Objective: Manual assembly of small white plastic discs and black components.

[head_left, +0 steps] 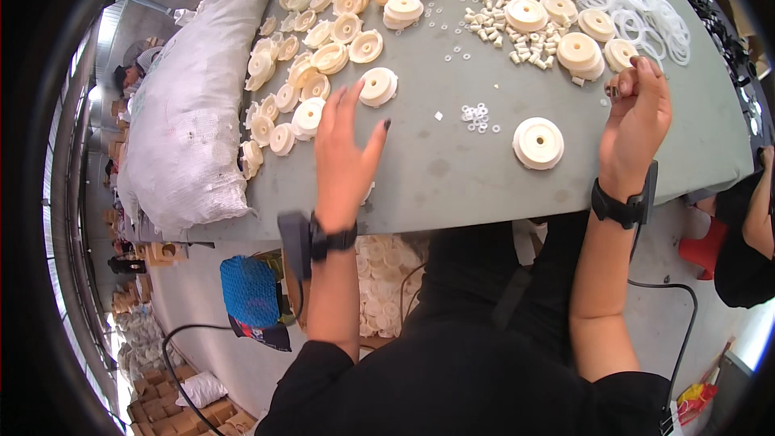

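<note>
- Cream plastic discs covered the grey table (436, 169); landmark: the lone disc (538, 143) near the table's front edge.
- Left hand (345, 153) lay flat on the table well left of the lone disc, fingers spread, palm down. A cream edge peeked out under its heel; probably another disc, mostly hidden.
- Nearest visible part to the left fingertips: hub disc (378, 85), up-left of the lone disc, just beyond the fingers, not touched.
- Right hand (638, 113) was raised up-right of the lone disc, fingers curled together on something small and dark at the tips; too small to say what.
- Washers (476, 116): small white rings scattered just left of the lone disc, between the hands.
- Handling, my read: discs look moulded, stiff, light, smooth and a bit slick. Round, with raised centre hub and bore. Grip by the rim across the diameter, or pinch the hub. Washers are tiny and thin; fingertip pick only, easy to flick away.
- Behind the lone disc: stacked discs (580, 52), short cream sleeves (525, 42), thin white gasket rings (638, 8).
- Far left of it: disc heap (303, 56), then a woven white sack (190, 105), soft and bulging.
</note>
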Demonstrator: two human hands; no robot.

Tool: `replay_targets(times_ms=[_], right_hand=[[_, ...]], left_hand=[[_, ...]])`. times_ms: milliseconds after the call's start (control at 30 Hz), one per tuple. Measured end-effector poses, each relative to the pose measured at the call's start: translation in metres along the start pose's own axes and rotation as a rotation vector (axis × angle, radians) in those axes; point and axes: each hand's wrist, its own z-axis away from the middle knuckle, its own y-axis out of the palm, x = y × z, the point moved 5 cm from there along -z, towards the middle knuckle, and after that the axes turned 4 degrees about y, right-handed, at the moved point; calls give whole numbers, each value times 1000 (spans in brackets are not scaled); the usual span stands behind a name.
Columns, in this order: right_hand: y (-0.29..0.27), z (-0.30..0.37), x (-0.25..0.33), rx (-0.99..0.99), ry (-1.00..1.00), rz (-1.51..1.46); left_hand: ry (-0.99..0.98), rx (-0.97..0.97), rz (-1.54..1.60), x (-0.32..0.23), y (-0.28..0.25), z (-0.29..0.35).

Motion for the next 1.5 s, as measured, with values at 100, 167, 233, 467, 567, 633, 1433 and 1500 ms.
replay_targets(times_ms=[100,167,233,467,567,633,1433,1500], right_hand=[[-13,-7,3,-34,-12,66],[-25,-17,14,-8,-31,213],[-41,-27,20,60,1,455],[-93,-38,32,90,68,1052],[-94,-37,32,41,58,1174],[-94,-37,31,37,30,1217],[12,11,32,380,60,624],[24,18,20,397,9,689]], left_hand=[[-20,156,-113,4,24,-30],[-66,316,-178,5,35,-39],[-114,329,-169,14,36,-44],[-204,305,281,14,34,-35],[-307,341,702,-10,35,-34],[-350,364,1280,-25,43,-30],[-196,469,1668,-128,124,-50],[-215,483,1724,-129,124,-49]])
